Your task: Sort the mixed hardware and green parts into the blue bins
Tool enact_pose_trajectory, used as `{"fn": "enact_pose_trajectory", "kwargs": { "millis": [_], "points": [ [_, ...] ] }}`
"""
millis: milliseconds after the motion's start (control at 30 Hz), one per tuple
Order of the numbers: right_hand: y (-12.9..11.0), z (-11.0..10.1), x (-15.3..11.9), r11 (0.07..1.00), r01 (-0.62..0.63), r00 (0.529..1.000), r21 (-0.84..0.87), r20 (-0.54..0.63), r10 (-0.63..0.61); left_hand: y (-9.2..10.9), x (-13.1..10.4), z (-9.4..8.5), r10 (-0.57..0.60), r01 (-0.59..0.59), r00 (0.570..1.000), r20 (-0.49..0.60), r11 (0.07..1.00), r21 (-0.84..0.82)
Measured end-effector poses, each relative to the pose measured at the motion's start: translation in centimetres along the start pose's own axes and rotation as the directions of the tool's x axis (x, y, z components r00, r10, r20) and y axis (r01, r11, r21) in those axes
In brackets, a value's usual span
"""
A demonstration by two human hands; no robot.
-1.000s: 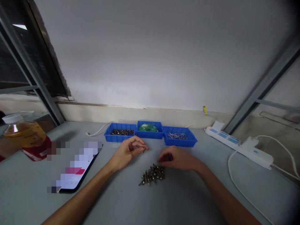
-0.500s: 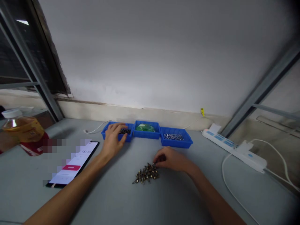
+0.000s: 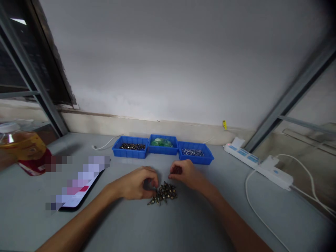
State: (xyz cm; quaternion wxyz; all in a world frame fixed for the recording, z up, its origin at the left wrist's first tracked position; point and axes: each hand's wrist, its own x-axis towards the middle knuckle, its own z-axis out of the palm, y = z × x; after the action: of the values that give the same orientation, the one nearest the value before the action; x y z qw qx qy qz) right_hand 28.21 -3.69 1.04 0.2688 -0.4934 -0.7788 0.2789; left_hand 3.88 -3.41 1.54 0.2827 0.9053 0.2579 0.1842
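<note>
The left hand (image 3: pixel 139 186) curls at the pile of screws (image 3: pixel 164 194), grip unclear; the right hand (image 3: pixel 185 174) pinches something small just beyond; bare table (image 3: pixel 168 227) lies nearer, three blue trays (image 3: pixel 162 149) farther.

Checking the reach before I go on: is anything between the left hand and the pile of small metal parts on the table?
Nothing visible. The left hand rests on the grey table with its fingertips at the left edge of the pile of small metal parts. The right hand sits just behind the pile, off that path.
</note>
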Motion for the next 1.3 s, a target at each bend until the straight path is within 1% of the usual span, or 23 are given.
{"fn": "enact_pose_trajectory", "kwargs": {
  "millis": [133, 233, 300, 367, 433, 533, 633, 733, 800, 867, 900, 967, 1033, 1067, 1133, 1167, 1233, 1267, 1300],
  "points": [
    [-0.3, 0.5, 0.1, 0.996, 0.072, 0.995, 0.050, -0.074, -0.068, 0.1, -0.1, -0.1, -0.016, 0.016, 0.999, 0.038, 1.000, 0.007],
    [-0.6, 0.8, 0.1, 0.985, 0.160, 0.975, 0.068, -0.167, -0.147, 0.3, -0.1, -0.3, -0.049, 0.049, 0.997, 0.067, 0.999, 0.005],
    [-0.8, 1.0, 0.1, 0.979, 0.196, 0.960, 0.055, -0.214, -0.180, 0.5, -0.1, -0.6, -0.071, 0.072, 0.995, 0.066, 0.997, -0.004],
    [-1.0, 1.2, 0.2, 0.978, 0.208, 0.950, 0.033, -0.245, -0.194, 0.7, -0.2, -0.9, -0.092, 0.095, 0.993, 0.079, 0.995, -0.023],
    [-1.2, 1.5, 0.2, 0.978, 0.206, 0.945, 0.018, -0.262, -0.194, 0.9, -0.3, -1.1, -0.117, 0.124, 0.985, 0.128, 0.991, -0.045],
    [-1.6, 2.0, 0.1, 0.983, 0.175, 0.959, 0.052, -0.235, -0.158, 0.8, -0.4, -1.1, -0.134, 0.149, 0.970, 0.204, 0.987, -0.062],
    [-2.2, 2.7, 0.6, 0.976, 0.144, 0.976, 0.162, -0.185, -0.113, 0.8, -0.6, -0.8, -0.132, 0.147, 0.968, 0.214, 0.988, -0.056],
    [-3.4, 3.1, 2.5, 0.937, 0.135, 0.978, 0.324, -0.194, -0.073, 0.9, -0.6, -0.6, -0.148, 0.163, 0.963, 0.226, 0.986, -0.047],
    [-4.6, 3.0, 4.6, 0.872, 0.135, 0.974, 0.471, -0.226, -0.029, 1.0, -0.6, -0.6, -0.154, 0.169, 0.961, 0.231, 0.984, -0.047],
    [-6.0, 2.5, 6.6, 0.773, 0.147, 0.961, 0.617, -0.275, 0.037, 1.1, -0.5, -0.7, -0.164, 0.181, 0.958, 0.234, 0.982, -0.054],
    [-6.6, 2.2, 7.4, 0.736, 0.166, 0.956, 0.656, -0.291, 0.044, 1.1, -0.5, -0.8, -0.172, 0.192, 0.956, 0.239, 0.980, -0.061],
    [-7.5, 1.6, 8.3, 0.709, 0.221, 0.945, 0.670, -0.327, 0.014, 0.9, -0.6, -0.9, -0.189, 0.212, 0.951, 0.243, 0.975, -0.072],
    [-7.6, 1.3, 8.1, 0.726, 0.257, 0.936, 0.638, -0.352, -0.022, 0.7, -0.6, -1.0, -0.184, 0.205, 0.956, 0.229, 0.976, -0.073],
    [-7.4, 1.3, 7.7, 0.744, 0.264, 0.932, 0.614, -0.361, -0.033, 0.6, -0.6, -1.0, -0.173, 0.191, 0.963, 0.205, 0.979, -0.069],
    [-6.6, 1.7, 6.5, 0.802, 0.268, 0.925, 0.533, -0.377, -0.059, 0.3, -0.6, -1.0, -0.142, 0.150, 0.980, 0.137, 0.987, -0.051],
    [-6.1, 2.0, 5.8, 0.842, 0.280, 0.915, 0.460, -0.394, -0.088, 0.2, -0.6, -1.0, -0.127, 0.131, 0.987, 0.100, 0.991, -0.036],
    [-5.1, 2.6, 4.3, 0.916, 0.333, 0.883, 0.224, -0.415, -0.219, 0.0, -0.6, -0.9, -0.110, 0.110, 0.993, 0.033, 0.994, 0.003],
    [-4.5, 2.9, 3.7, 0.928, 0.367, 0.859, 0.070, -0.407, -0.309, 0.0, -0.6, -0.9, -0.109, 0.109, 0.994, 0.006, 0.994, 0.025],
    [-3.9, 3.0, 3.2, 0.915, 0.395, 0.835, -0.083, -0.383, -0.395, -0.1, -0.6, -0.9, -0.111, 0.112, 0.994, -0.018, 0.993, 0.045]
  ]
}}
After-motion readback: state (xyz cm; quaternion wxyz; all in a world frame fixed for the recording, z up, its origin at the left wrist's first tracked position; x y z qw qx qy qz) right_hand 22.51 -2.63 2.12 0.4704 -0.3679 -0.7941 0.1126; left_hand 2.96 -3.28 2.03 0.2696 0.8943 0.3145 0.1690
